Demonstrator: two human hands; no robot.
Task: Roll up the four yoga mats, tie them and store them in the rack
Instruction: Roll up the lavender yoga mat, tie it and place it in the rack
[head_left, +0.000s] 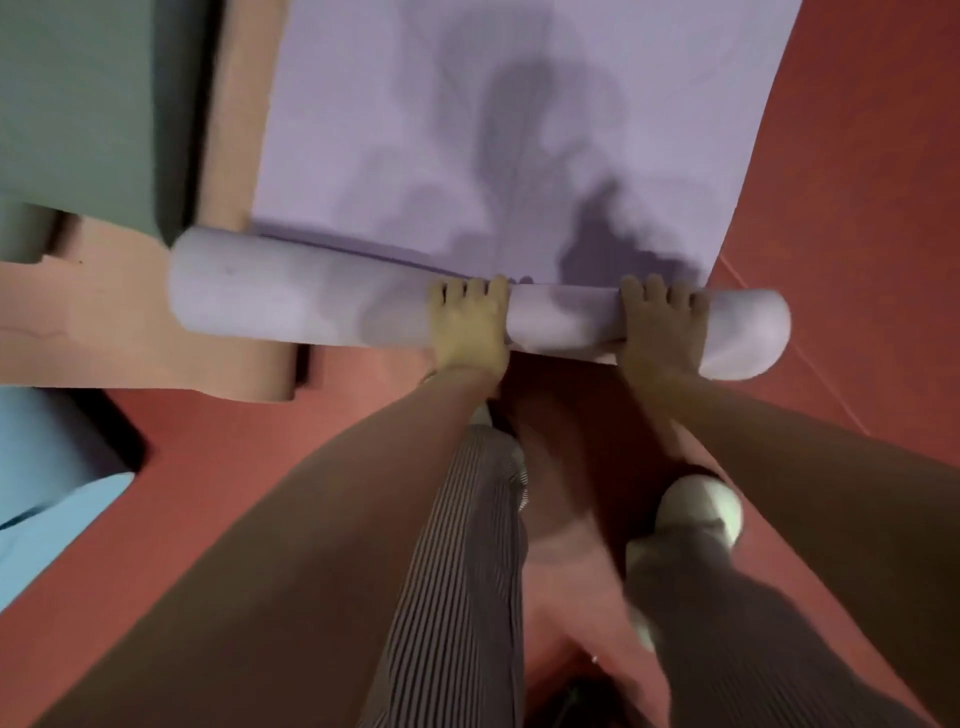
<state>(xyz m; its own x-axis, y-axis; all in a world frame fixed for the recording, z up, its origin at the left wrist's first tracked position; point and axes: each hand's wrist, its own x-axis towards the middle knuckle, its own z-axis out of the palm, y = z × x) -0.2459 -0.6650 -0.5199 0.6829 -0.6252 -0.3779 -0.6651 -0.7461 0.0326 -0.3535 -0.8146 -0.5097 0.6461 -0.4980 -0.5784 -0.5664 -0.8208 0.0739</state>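
While both hands are clasping its rolled part, the lilac mat (441, 156) is lying on the red floor (857, 208), partly rolled: the roll (311, 306) is sitting crosswise at the near end, and the flat remainder is stretching away from the person. Left hand (467, 325): grip is closing over the roll near its middle, fingers (475, 291) curving over the top and reaching the seam where roll and flat sheet are meeting; thumb is hiding from view. Right hand (660, 325): grip is likewise closing over the roll, close to its right end, fingers draping over the top, thumb hiding below. The roll's left end is overlapping a peach mat (104, 322), which is lying flat just beside the lilac one on its left. Grey-green mat (78, 104): lying at the upper left, overlapping the peach one. Light blue mat (47, 467): lying at the lower left edge, apart from the lilac mat. A dark shadow (519, 130) is falling across the flat lilac sheet. Striped trousers (457, 571) are showing between the forearms, and a pale shoe (701, 504) is standing on the floor below the right hand. Blur is softening all edges.
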